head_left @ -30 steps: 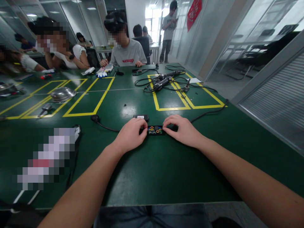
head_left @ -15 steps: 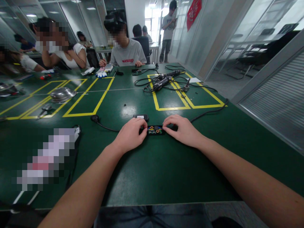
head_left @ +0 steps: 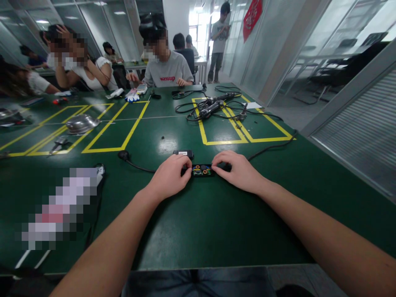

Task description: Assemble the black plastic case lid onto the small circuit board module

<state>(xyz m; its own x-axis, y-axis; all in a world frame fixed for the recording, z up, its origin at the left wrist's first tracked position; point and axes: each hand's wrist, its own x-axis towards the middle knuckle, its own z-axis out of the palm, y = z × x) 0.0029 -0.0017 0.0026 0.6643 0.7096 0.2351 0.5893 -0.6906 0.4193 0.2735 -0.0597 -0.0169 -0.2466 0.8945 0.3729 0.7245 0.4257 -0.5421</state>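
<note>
On the table in front of me lies an opened power adapter, a black casing with a circuit board and copper-coloured ring coils showing inside. My left hand is closed at its left end, thumb and fingers pinching the casing. At the right end my right hand pinches it in the same way. A black ribbed cover with a white label rests just behind my left fingers. From the left side a power cord runs to a black plug; another black cable leads off to the right.
Black electric screwdrivers with tangled cords lie at the back right within yellow tape. A metal bowl and a small metal part are at left. A blurred-out long item lies near my left forearm. Co-workers sit across the green table.
My hands and the adapter keep their places. Across the table, a seated person's hand has lifted slightly, and another person's hand has moved up on their head.
</note>
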